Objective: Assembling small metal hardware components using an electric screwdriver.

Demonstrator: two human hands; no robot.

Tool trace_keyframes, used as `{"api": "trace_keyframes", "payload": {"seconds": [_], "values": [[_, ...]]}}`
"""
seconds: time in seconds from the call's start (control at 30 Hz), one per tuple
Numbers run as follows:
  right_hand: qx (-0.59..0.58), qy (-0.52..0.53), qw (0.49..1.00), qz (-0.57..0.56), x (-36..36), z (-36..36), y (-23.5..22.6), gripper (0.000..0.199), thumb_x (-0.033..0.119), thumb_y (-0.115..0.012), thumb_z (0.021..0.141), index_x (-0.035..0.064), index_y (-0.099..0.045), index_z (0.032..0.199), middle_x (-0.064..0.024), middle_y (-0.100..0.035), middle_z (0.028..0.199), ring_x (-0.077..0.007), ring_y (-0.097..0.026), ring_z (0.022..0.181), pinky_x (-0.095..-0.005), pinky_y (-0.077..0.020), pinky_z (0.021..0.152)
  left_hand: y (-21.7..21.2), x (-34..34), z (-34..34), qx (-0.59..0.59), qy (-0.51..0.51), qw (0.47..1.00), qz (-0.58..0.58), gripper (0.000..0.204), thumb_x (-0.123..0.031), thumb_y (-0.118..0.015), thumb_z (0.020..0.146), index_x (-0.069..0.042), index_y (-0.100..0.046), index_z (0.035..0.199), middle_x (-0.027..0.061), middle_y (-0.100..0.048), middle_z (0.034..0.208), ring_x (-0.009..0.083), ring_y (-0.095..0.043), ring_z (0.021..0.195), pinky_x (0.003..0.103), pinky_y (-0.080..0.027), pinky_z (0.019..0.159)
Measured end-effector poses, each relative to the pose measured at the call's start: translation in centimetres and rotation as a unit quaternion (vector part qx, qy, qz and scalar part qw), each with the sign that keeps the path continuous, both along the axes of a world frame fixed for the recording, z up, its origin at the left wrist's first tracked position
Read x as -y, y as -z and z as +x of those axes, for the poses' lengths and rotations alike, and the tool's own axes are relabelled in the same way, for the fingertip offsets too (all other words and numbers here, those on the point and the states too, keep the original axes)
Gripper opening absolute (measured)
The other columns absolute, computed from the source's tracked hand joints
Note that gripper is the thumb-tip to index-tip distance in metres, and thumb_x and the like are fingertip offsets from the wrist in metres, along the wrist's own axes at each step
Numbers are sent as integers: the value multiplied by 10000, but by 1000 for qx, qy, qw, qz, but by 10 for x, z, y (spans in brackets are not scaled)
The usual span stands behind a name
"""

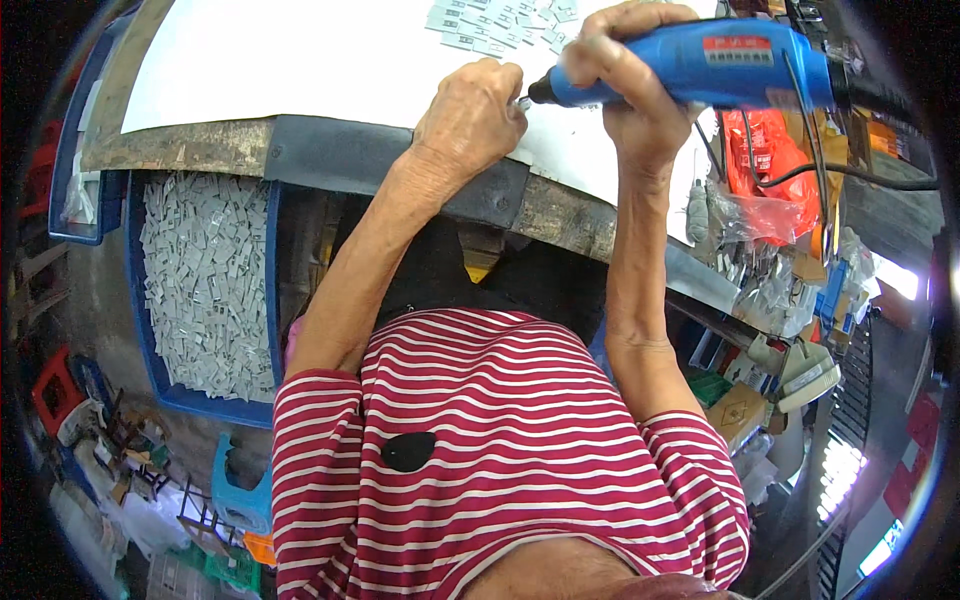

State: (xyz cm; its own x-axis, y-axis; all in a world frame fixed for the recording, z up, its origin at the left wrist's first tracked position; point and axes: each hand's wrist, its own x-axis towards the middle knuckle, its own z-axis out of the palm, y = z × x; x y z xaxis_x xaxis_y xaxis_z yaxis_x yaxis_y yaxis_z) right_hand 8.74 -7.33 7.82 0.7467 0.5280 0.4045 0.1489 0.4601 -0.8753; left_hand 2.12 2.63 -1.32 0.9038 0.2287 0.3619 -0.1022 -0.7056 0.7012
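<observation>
My right hand point(628, 75) grips a blue electric screwdriver point(700, 65), held level with its black tip pointing left. The tip meets a small part pinched in the fingers of my left hand point(472, 110), which rests on the white tabletop point(300, 60). The part itself is mostly hidden by my fingers. Several small pale grey rectangular parts point(500, 22) lie in a loose heap on the tabletop just beyond both hands.
A blue crate point(205, 290) full of the same grey parts stands below the table's left edge. A black cable point(870, 175) runs from the tool to the right. Red plastic bags point(765, 160) and cluttered shelves fill the right side. Stools and clutter lie at lower left.
</observation>
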Motion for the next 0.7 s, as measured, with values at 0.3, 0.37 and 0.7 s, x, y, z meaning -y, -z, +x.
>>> {"api": "trace_keyframes", "payload": {"seconds": [0.3,0.37,0.7], "values": [[111,-71,991,24,14,10,7,200,-49,-486,727,-4,-425,913,-168,-516,769,-192,-523,579,-339,-458,562,-3,0,-2,1,-2,1000,22,141,-55,-627,671,-6,-510,735,118,-541,693,249,-552,641,347,-457,607],[159,-52,985,49,21,11,1,195,-56,-460,728,-9,-431,915,-179,-519,790,-193,-524,585,-347,-458,575,-5,-1,-3,-26,5,1000,-17,105,-43,-591,678,20,-521,725,174,-543,733,328,-558,729,408,-460,688],[59,124,982,133,66,25,1,194,-51,-558,695,-17,-498,876,-143,-568,713,-190,-560,540,-331,-487,559,-9,4,-1,-62,-10,998,-4,162,-101,-590,697,23,-558,796,139,-552,739,242,-552,691,368,-443,633]]}}
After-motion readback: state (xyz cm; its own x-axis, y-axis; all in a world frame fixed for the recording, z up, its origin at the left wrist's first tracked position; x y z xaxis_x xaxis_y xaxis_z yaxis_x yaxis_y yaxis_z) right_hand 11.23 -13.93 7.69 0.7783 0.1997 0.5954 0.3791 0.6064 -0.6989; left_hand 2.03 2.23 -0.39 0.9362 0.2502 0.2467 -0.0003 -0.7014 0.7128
